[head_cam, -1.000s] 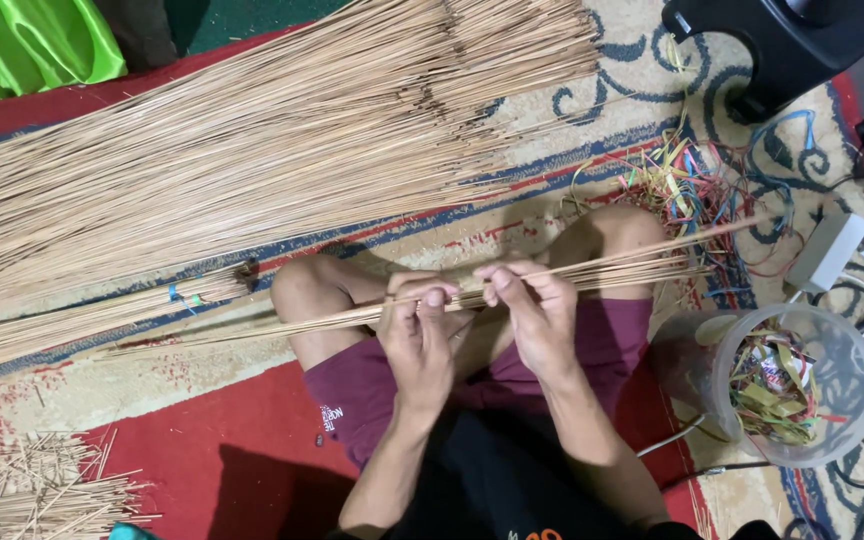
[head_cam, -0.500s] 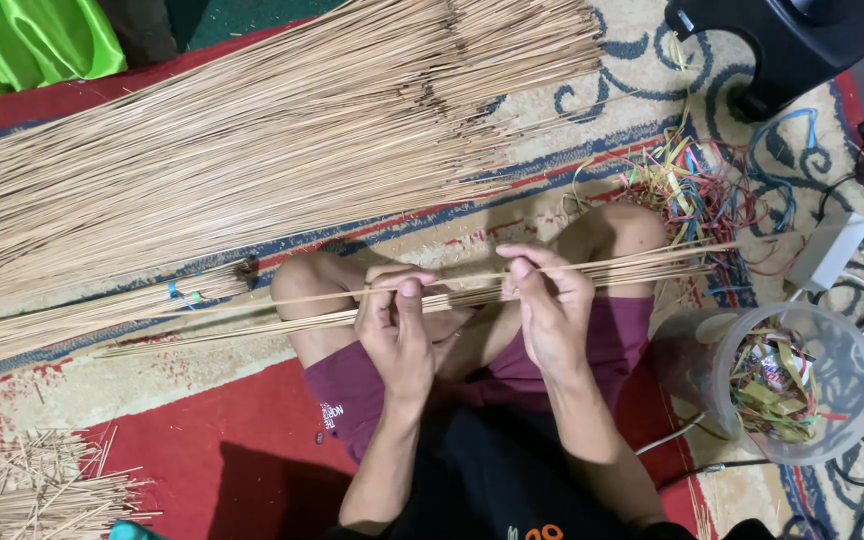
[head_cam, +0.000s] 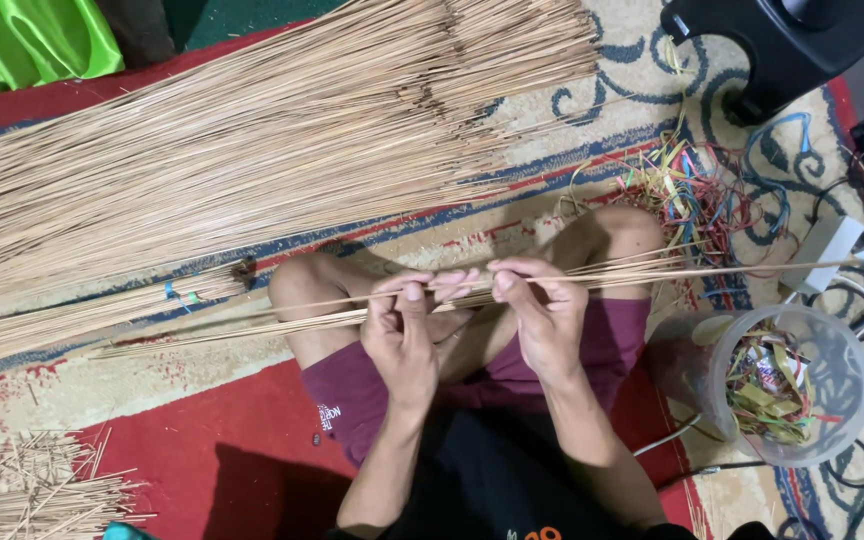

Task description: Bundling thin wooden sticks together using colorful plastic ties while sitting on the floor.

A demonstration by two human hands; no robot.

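Left hand [head_cam: 407,335] and right hand [head_cam: 542,315] pinch a thin bundle of sticks [head_cam: 252,325] over the lap; uneven grip could snap or spill them.

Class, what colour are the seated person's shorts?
Maroon shorts, clearest in the head view.

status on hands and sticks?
Left hand and right hand: both in a grip on thin sticks across the lap. Big stick pile ahead on carpet. Nothing blocking.

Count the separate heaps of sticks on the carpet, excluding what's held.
3: big loose pile along the top; tied bundle at left, below it; short offcuts bottom left. More may lie out of frame.
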